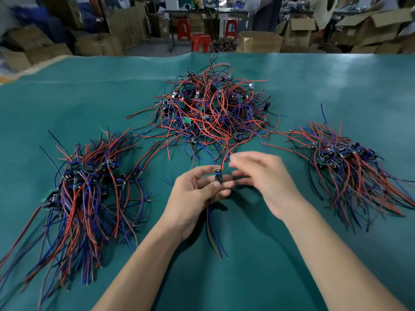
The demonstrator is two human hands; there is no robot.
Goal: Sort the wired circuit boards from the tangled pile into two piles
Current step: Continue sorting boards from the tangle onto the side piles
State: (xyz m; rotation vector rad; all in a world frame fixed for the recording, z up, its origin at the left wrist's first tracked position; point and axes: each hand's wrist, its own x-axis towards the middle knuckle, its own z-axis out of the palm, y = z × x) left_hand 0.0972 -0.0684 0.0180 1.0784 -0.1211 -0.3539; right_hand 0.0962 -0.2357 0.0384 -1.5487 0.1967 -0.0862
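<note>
A tangled pile [211, 108] of small circuit boards with red, blue and black wires lies at the table's centre back. A sorted pile [87, 189] lies at the left, another sorted pile [345, 167] at the right. My left hand [195, 196] pinches one small wired circuit board [218, 175] between thumb and fingers; its blue and red wires hang down below the hand, and a red wire runs up from it toward the tangle. My right hand [267, 178] hovers just right of the board, blurred, fingers loosely extended and holding nothing that I can see.
The green table mat [247, 277] covers the whole work surface. Beyond its far edge stand cardboard boxes [258, 42], red stools [201, 41] and a workbench.
</note>
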